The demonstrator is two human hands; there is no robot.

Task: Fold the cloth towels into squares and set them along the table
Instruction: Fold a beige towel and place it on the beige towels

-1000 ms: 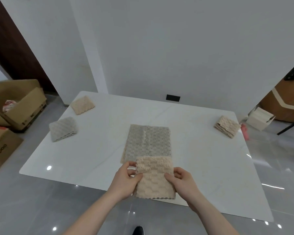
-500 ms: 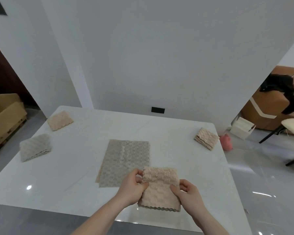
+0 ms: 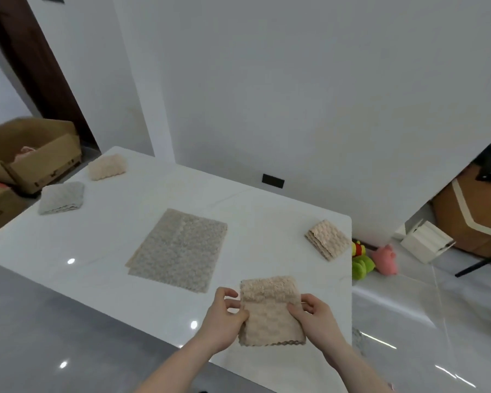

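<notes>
A folded beige towel (image 3: 270,310) is held over the near right part of the white table (image 3: 111,236). My left hand (image 3: 224,321) pinches its left edge and my right hand (image 3: 315,319) pinches its right edge. A stack of unfolded grey and beige towels (image 3: 179,248) lies flat in the middle of the table. A folded beige towel (image 3: 328,239) sits at the right edge. At the far left lie a folded grey towel (image 3: 61,198) and a folded beige towel (image 3: 107,167).
Open cardboard boxes (image 3: 31,157) stand on the floor left of the table. Soft toys (image 3: 373,262) and a white box (image 3: 425,245) lie on the floor to the right. A wall (image 3: 267,95) rises behind the table.
Both hands have carried the folded beige towel to the right along the table's near edge, off the flat stack. The view has swung right and then back left.
</notes>
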